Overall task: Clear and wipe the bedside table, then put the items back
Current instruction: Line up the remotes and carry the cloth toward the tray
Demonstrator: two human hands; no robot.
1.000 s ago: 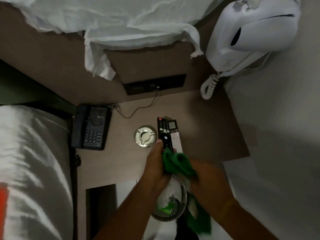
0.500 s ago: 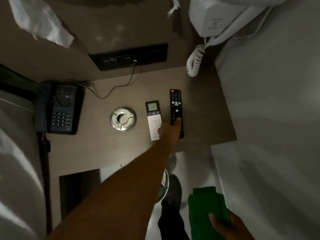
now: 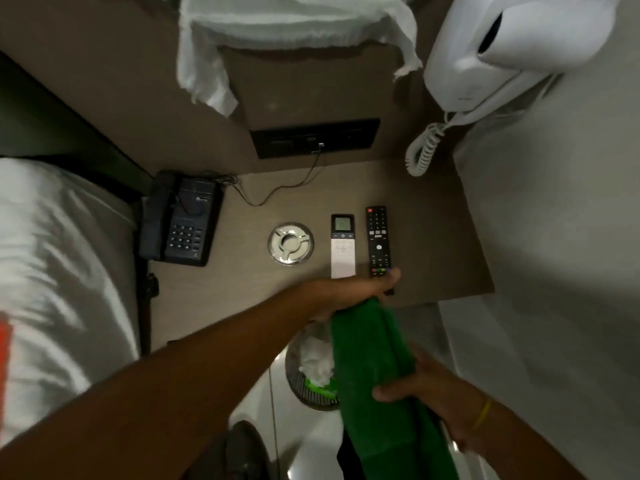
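Green cloth [image 3: 374, 344] raised since earlier, right hand [image 3: 426, 386] clasping it; left hand [image 3: 367, 289] at black remote's [image 3: 378, 239] near end, grip unclear.

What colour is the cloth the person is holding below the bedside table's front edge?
Solid green, no pattern. The cloth shows best in the head view, the only one.

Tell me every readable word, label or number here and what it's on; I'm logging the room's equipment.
None reads clearly.
Phone: small white label and keypad digits, blurred.
White remote: screen and print too small.
Black remote: button markings too small.
Wall dryer: faint mark, unreadable.
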